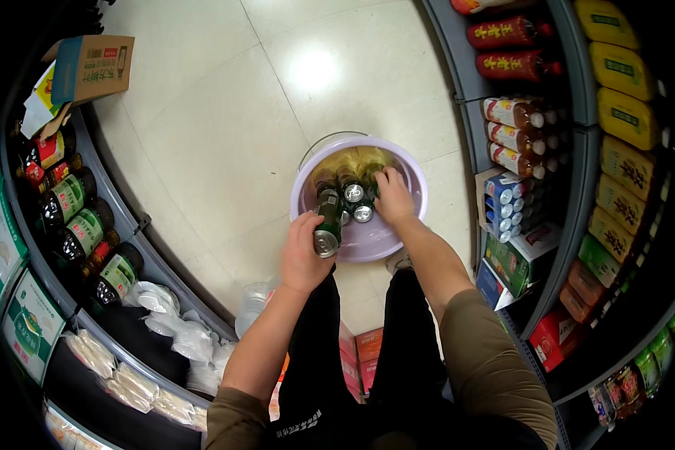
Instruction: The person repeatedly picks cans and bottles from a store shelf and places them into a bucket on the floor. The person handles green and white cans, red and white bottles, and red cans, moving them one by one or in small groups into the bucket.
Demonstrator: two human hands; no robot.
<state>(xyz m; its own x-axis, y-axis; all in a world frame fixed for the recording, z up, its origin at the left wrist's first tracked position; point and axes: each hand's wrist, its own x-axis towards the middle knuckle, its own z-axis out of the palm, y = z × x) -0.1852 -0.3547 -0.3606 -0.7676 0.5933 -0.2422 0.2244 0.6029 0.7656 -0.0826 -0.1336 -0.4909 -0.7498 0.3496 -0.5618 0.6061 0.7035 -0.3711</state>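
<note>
A pale purple plastic bucket [299, 197] with a wire handle stands on the tiled floor in front of my feet. My left hand [305, 243] grips a dark green drink can [328, 225], tilted with its silver end towards me, over the bucket's near left side. Inside lie several more cans, among them one with a silver top [353, 193] and another silver-ended can [363, 213]. My right hand [392, 194] reaches into the bucket on the right, its fingers around a green can [373, 175] that they partly hide.
Shelves with drink bottles [512, 135] and cartons of cans [506, 205] line the right. On the left, shelves hold dark sauce bottles [81, 230] and wrapped white bowls [185, 326]. A cardboard box [98, 67] sits at the upper left. Red boxes [365, 351] lie behind my legs.
</note>
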